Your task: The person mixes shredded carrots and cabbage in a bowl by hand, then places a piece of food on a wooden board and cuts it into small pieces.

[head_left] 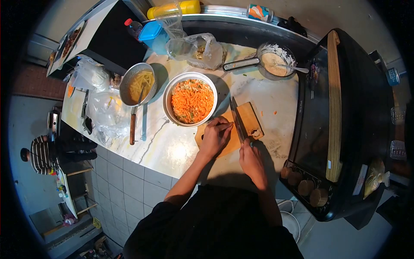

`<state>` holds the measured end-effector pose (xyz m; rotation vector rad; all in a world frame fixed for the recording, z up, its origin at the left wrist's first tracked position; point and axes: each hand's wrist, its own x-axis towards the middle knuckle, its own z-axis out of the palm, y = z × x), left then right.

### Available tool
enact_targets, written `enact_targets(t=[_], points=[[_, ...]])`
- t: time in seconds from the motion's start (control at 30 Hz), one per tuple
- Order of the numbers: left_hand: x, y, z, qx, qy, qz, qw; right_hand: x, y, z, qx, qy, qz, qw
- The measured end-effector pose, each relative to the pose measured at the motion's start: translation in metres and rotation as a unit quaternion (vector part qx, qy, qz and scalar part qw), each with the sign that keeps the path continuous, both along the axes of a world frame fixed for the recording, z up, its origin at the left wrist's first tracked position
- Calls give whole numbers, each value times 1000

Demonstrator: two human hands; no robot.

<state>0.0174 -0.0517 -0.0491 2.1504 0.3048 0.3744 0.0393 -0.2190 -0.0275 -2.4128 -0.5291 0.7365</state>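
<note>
My right hand [252,160] is closed round the handle of a knife [237,115]. Its long dark blade points away from me across a wooden cutting board [247,111]. Left of the blade, my left hand [216,137] presses down on the board with bent fingers drawn together. Whatever those fingertips pinch is hidden or too small to name. Small pale and dark scraps [255,132] lie on the board right of the knife. Just beyond my left hand stands a white bowl [167,97] filled with shredded orange vegetable, probably carrot, mixed with pale and green bits.
Left of the bowl is a saucepan [125,91] of yellow strips in liquid. Farther back sit a pan [264,73] with creamy paste and a spoon, plastic bags [211,59] and a blue-lidded container [151,31]. A black oven [317,112] borders the right. Another person [43,155] stands far left.
</note>
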Motion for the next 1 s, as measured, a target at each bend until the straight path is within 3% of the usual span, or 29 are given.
enact_targets(t=[0.17,1.0], points=[[-2,-1,-8,-7,-6,8,1000,-3,0,-10,-3,-46,20,999],[-2,1,-9,-12,-16,-2,1000,-13,8,-4,-44,-30,8,999]])
